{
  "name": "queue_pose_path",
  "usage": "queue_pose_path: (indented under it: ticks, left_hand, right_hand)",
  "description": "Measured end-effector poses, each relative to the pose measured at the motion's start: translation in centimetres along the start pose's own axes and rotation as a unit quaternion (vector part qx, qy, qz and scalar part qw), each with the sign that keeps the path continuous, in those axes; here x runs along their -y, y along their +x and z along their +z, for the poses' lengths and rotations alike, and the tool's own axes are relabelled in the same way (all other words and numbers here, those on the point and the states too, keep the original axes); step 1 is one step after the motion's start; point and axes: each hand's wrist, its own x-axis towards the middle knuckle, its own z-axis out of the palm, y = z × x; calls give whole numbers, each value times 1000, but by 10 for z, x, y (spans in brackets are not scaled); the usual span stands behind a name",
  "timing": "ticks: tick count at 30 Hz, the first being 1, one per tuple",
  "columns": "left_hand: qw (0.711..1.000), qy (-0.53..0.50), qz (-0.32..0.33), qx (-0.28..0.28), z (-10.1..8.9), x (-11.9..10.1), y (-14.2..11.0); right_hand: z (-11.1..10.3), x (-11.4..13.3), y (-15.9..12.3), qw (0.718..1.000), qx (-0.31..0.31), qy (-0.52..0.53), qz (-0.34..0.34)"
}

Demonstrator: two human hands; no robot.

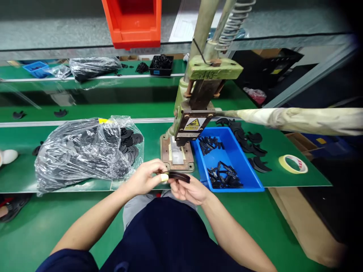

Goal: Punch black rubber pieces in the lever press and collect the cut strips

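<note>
Presently, a press (194, 122) is standing on the desk (154, 143), loose black pieces (254, 138) and a tape roll (283, 163) lying to its right. A clear bag (53, 162) is holding dark parts (130, 149), and a blue bin (217, 156) is containing two black heaps (224, 176). The left grip (150, 175) and right grip (193, 189) are grasping a curved black part (179, 176) just before the press.

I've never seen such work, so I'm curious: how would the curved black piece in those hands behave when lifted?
The curved black piece is probably stiff: its arc looks even, without a kink, between the left hand and right hand. It is likely light, being slim beside the hands. Its smooth-looking surface might make it somewhat slippery.
</note>
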Motion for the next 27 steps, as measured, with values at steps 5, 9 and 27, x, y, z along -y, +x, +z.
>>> queue_pose_path:
  ticks: [5,9,27]
  left_hand:
    - [940,216,261,-50,-3,3,-16]
    - [923,241,294,-56,-5,8,-21]
    - [958,127,255,-26,-10,29,-20]
  right_hand:
    - [-7,20,0,971,-142,-151,-120]
    - [1,47,-4,944,-115,-263,-164]
    - [12,79,33,880,221,-406,-108]
